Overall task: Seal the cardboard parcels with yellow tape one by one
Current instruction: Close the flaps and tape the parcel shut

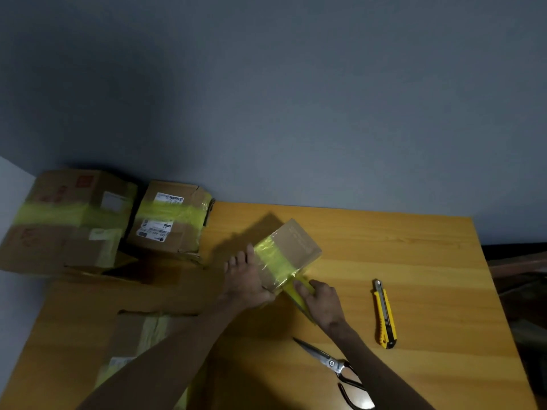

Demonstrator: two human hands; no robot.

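A small cardboard parcel lies tilted in the middle of the wooden table, with a band of yellow tape across its top. My left hand lies flat against the parcel's left side, fingers straight. My right hand grips the yellow tape roll at the parcel's near corner; the tape runs from the roll onto the box. Most of the roll is hidden under that hand.
Two taped parcels stand at the back left. Another taped box lies near left under my forearm. Scissors lie near the front edge, and a yellow utility knife lies to the right on the table.
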